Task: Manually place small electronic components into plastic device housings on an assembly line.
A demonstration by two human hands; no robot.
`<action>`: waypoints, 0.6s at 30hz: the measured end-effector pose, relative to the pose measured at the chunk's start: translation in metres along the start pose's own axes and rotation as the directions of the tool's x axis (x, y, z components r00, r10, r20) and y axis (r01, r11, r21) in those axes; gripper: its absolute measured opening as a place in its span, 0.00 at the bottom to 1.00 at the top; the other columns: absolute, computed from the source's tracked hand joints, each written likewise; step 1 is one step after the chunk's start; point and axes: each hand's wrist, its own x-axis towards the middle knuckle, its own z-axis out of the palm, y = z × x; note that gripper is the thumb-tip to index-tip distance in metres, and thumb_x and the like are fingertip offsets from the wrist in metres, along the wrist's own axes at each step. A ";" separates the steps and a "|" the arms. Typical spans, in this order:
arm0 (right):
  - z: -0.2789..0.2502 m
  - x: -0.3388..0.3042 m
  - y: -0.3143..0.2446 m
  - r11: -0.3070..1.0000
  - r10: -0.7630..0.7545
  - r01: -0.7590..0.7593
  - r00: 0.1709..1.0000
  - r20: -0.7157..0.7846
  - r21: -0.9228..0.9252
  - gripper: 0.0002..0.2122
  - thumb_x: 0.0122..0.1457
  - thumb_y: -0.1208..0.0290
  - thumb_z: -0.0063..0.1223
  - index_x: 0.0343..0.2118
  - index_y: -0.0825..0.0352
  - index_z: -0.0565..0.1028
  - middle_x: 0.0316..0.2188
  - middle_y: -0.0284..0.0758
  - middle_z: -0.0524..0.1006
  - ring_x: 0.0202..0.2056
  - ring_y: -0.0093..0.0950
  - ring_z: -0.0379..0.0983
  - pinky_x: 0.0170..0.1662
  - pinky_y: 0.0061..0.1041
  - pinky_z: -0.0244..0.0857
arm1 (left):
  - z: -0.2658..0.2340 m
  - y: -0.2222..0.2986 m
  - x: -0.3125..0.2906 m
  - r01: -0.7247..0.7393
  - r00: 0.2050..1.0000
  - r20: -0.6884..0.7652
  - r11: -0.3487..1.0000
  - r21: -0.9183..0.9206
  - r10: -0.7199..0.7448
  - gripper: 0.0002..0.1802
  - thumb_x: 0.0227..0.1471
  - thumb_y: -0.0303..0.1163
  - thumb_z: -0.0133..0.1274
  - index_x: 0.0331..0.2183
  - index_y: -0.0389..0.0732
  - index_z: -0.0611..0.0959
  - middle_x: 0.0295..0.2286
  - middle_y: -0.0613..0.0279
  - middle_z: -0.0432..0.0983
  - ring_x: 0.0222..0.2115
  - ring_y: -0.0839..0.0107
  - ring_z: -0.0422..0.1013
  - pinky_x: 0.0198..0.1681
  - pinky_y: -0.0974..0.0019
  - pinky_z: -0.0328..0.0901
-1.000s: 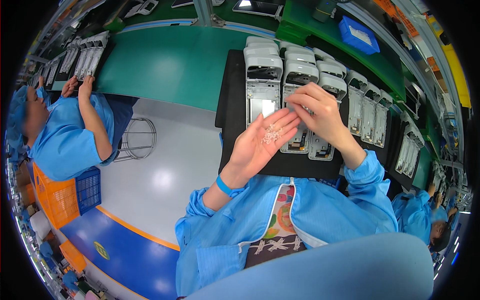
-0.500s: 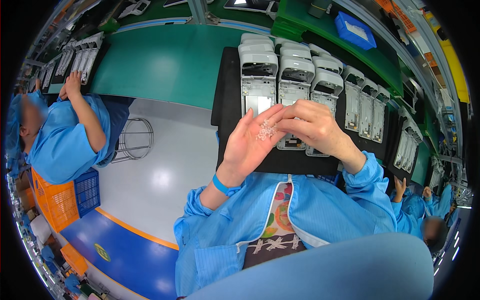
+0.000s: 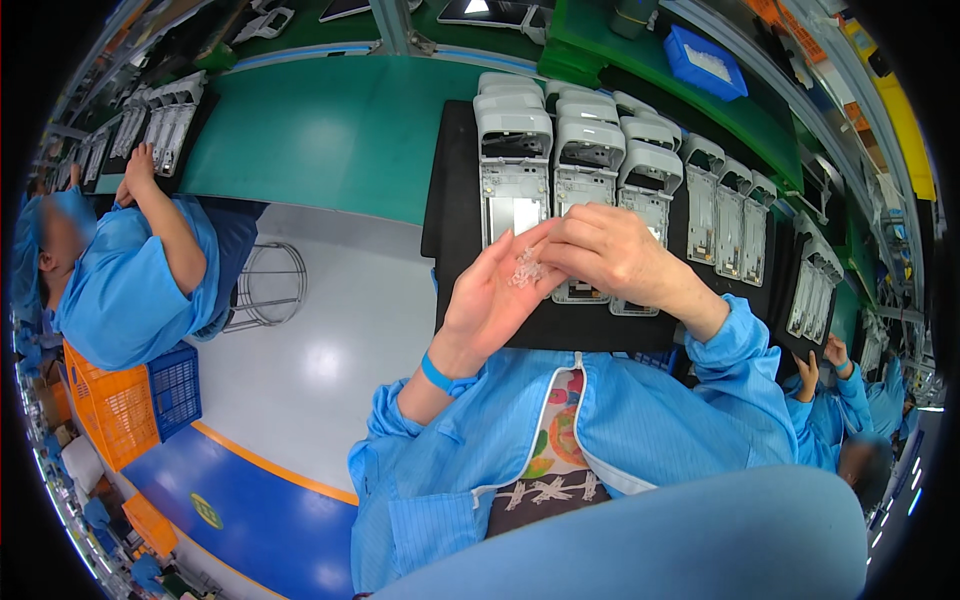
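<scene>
My left hand (image 3: 488, 300) is turned palm up, its fingers stretched out and partly hidden, and it bears a little heap of small clear plastic pieces (image 3: 527, 268). Over it comes my right hand (image 3: 625, 255), fingers and thumb pinched together at the edge of the heap. Whatever lies between those fingertips is too small to make out. Just beyond both hands, grey-white device housings (image 3: 515, 190) lie in rows on a black mat (image 3: 455, 190), their insides facing up. My hands hide the lower parts of some housings.
More housings (image 3: 745, 230) lie to the right. A blue bin (image 3: 705, 62) of pale small parts rests on a green shelf (image 3: 640, 55). At left, a person in blue (image 3: 140, 260) sits at the green table (image 3: 320, 130), near a stool (image 3: 272, 285) and orange crate (image 3: 110, 405). Another person's hand (image 3: 806, 375) shows at right.
My right fingers have shifted slightly left and down over the clear pieces. The left palm stays almost in place. At right, the other person's hand has risen.
</scene>
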 end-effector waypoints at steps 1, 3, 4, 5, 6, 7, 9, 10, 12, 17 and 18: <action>0.003 0.002 0.001 1.000 -0.007 0.007 1.000 -0.001 -0.003 0.14 0.42 0.76 0.66 0.36 0.68 0.80 0.33 0.33 0.78 0.32 0.32 0.75 0.30 0.29 0.70 | -0.003 0.001 -0.001 -0.009 1.000 0.024 1.000 -0.004 0.009 0.33 0.73 0.41 0.28 0.65 0.23 0.59 0.58 0.46 0.66 0.61 0.58 0.63 0.69 0.53 0.55; 0.010 0.007 0.004 0.999 0.022 -0.020 0.998 -0.057 0.030 0.12 0.44 0.73 0.65 0.33 0.66 0.79 0.31 0.33 0.76 0.33 0.31 0.76 0.32 0.29 0.72 | -0.004 0.004 -0.004 -0.025 0.998 0.051 1.000 -0.005 0.025 0.31 0.73 0.40 0.28 0.64 0.24 0.61 0.60 0.46 0.66 0.61 0.59 0.63 0.69 0.53 0.56; 0.012 0.012 0.006 1.000 0.017 -0.015 0.998 -0.057 0.027 0.12 0.44 0.73 0.65 0.33 0.66 0.79 0.31 0.33 0.76 0.33 0.31 0.76 0.32 0.29 0.72 | -0.003 0.005 -0.005 -0.077 0.997 -0.015 0.995 0.068 0.078 0.30 0.73 0.38 0.29 0.64 0.24 0.62 0.60 0.45 0.65 0.62 0.58 0.63 0.69 0.52 0.57; 0.014 0.018 0.011 0.997 0.074 -0.070 0.987 -0.141 0.031 0.10 0.46 0.76 0.65 0.33 0.66 0.79 0.31 0.33 0.76 0.32 0.32 0.76 0.30 0.30 0.71 | -0.001 0.006 -0.007 -0.124 0.988 -0.078 0.982 0.142 0.136 0.28 0.73 0.36 0.30 0.63 0.24 0.62 0.61 0.44 0.64 0.63 0.56 0.62 0.70 0.52 0.57; 0.017 0.024 0.016 0.992 0.129 -0.123 0.966 -0.223 0.040 0.09 0.48 0.79 0.66 0.33 0.67 0.79 0.31 0.34 0.77 0.32 0.33 0.76 0.29 0.31 0.70 | 0.001 0.009 -0.010 -0.161 0.980 -0.098 0.980 0.115 0.173 0.26 0.73 0.33 0.32 0.63 0.24 0.64 0.61 0.40 0.64 0.64 0.53 0.62 0.70 0.52 0.58; 0.022 0.029 0.025 0.992 0.125 -0.119 0.967 -0.220 0.040 0.09 0.48 0.79 0.66 0.33 0.67 0.79 0.31 0.34 0.77 0.32 0.33 0.76 0.29 0.31 0.70 | 0.002 0.013 -0.014 -0.166 0.979 -0.097 0.980 0.114 0.177 0.26 0.73 0.33 0.32 0.63 0.24 0.64 0.61 0.40 0.64 0.64 0.53 0.62 0.70 0.52 0.58; 0.032 0.037 0.041 0.988 0.095 -0.121 0.965 -0.244 -0.095 0.09 0.47 0.79 0.67 0.32 0.66 0.79 0.31 0.33 0.77 0.32 0.32 0.76 0.29 0.30 0.70 | 0.005 0.020 -0.026 -0.242 0.957 -0.097 0.934 0.262 0.275 0.26 0.73 0.34 0.33 0.62 0.25 0.65 0.60 0.38 0.66 0.64 0.50 0.63 0.70 0.52 0.58; 0.037 0.042 0.046 0.981 0.074 -0.116 0.965 -0.252 -0.158 0.10 0.46 0.79 0.68 0.32 0.65 0.79 0.30 0.32 0.77 0.31 0.30 0.77 0.29 0.28 0.70 | 0.004 0.024 -0.029 -0.265 0.943 -0.119 0.917 0.298 0.311 0.25 0.73 0.33 0.34 0.62 0.25 0.65 0.60 0.37 0.66 0.63 0.48 0.63 0.69 0.53 0.59; 0.051 0.043 0.060 0.975 0.049 -0.100 0.967 -0.248 -0.196 0.10 0.46 0.78 0.68 0.32 0.65 0.79 0.30 0.32 0.76 0.31 0.30 0.77 0.28 0.28 0.70 | -0.004 0.033 -0.035 -0.296 0.928 -0.130 0.905 0.306 0.348 0.25 0.72 0.33 0.35 0.62 0.24 0.65 0.60 0.37 0.66 0.63 0.49 0.63 0.69 0.53 0.59; 0.060 0.048 0.068 0.958 -0.062 -0.003 0.974 -0.216 -0.287 0.10 0.44 0.78 0.69 0.31 0.66 0.80 0.29 0.32 0.77 0.29 0.29 0.76 0.27 0.27 0.71 | -0.026 0.051 -0.049 -0.379 0.872 -0.186 0.863 0.334 0.454 0.24 0.70 0.28 0.38 0.62 0.24 0.65 0.60 0.36 0.66 0.63 0.49 0.63 0.69 0.55 0.59; 0.061 0.048 0.068 0.955 -0.075 0.016 0.979 -0.188 -0.297 0.10 0.44 0.78 0.69 0.31 0.67 0.80 0.29 0.33 0.77 0.29 0.29 0.76 0.27 0.27 0.71 | -0.029 0.054 -0.051 -0.389 0.864 -0.197 0.862 0.324 0.464 0.24 0.69 0.26 0.39 0.62 0.24 0.65 0.60 0.36 0.66 0.63 0.49 0.63 0.69 0.55 0.59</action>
